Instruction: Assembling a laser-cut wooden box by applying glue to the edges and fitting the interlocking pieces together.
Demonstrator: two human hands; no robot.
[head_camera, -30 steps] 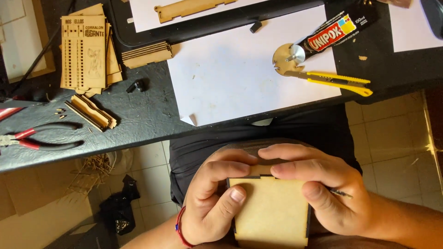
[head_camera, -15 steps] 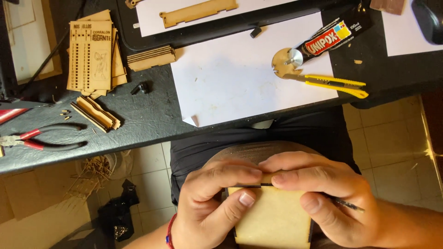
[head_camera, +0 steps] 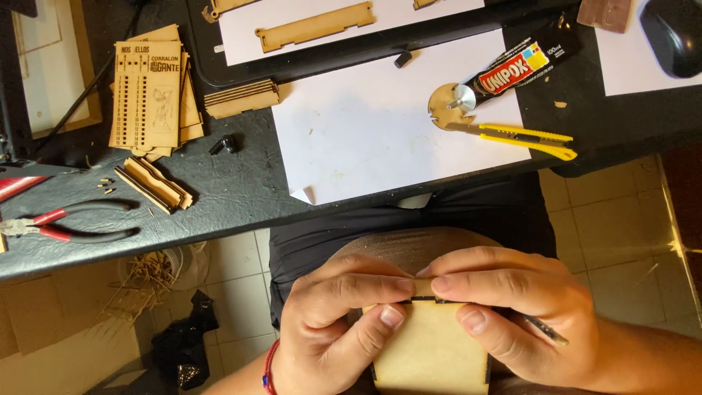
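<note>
In the head view, the pale, flat-sided box of thin laser-cut plywood (head_camera: 431, 351) sits over the person's lap, below the edge of the dark bench (head_camera: 219, 197), with the left hand (head_camera: 333, 329) and right hand (head_camera: 512, 314) both pinching its top edge, each grip pressed together with thumb on the near face and fingers curled over the seam. It looks light and stiff but brittle at the notched joints, so holding near the corners seems safest

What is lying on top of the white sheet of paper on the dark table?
On the white paper sheet lie a yellow utility knife, a round metal disc, and part of a glue tube.
</note>
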